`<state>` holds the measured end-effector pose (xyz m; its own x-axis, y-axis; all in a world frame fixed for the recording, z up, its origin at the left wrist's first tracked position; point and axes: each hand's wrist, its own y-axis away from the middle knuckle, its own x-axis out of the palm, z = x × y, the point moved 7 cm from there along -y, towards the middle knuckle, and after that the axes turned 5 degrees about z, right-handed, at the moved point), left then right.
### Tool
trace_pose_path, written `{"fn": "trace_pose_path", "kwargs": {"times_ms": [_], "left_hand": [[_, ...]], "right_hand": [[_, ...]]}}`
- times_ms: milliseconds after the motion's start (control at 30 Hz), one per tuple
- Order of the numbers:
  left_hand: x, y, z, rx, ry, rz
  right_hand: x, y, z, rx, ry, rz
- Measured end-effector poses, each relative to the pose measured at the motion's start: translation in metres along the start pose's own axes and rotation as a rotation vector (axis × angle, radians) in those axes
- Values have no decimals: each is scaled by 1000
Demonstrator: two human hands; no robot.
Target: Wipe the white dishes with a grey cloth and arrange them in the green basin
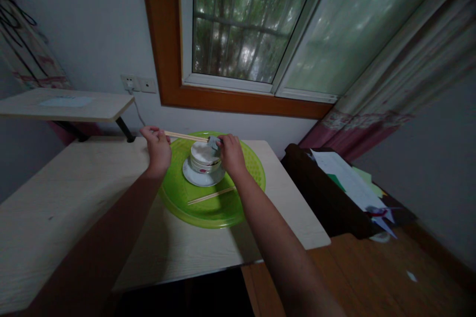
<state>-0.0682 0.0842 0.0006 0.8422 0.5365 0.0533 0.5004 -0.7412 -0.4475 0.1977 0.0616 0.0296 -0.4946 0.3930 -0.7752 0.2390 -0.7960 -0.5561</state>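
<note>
My left hand (158, 146) is closed on one end of a wooden chopstick (186, 136), held level above a green round tray (219, 213). At the chopstick's other end my right hand (230, 152) is closed on a small grey cloth (213, 142) that presses against it. Below both hands, in the tray, stands a stack of white bowls (204, 158) on a white saucer (195, 176). A second chopstick (211, 195) lies loose in the tray, in front of the saucer.
The tray rests on a pale wooden table (67, 208) under a window. A small raised shelf (63, 104) stands at the table's far left. To the right, a dark cabinet (327, 198) carries papers (349, 178); wooden floor lies beyond the table's right edge.
</note>
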Motion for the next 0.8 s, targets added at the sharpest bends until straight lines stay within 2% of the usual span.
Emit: {"fn": "trace_pose_path", "kwargs": {"times_ms": [167,300,467,600,800], "left_hand": [[-2,-3,8,-43,18,-30],[-7,-4,11,-84,-14,-60],[-2,-3,4,-77,-80,29],[6,1,-4,-100,-24,94],[27,8,-11,-116,109,283]], "right_hand": [[-4,0,-19,103,-108,-99],[-17,5,-40,246,-169,-260],[-37,12,-36,224,-185,-441],[-42,12,-23,159,-209,-440],[-39,9,-15,97,-210,-397]]}}
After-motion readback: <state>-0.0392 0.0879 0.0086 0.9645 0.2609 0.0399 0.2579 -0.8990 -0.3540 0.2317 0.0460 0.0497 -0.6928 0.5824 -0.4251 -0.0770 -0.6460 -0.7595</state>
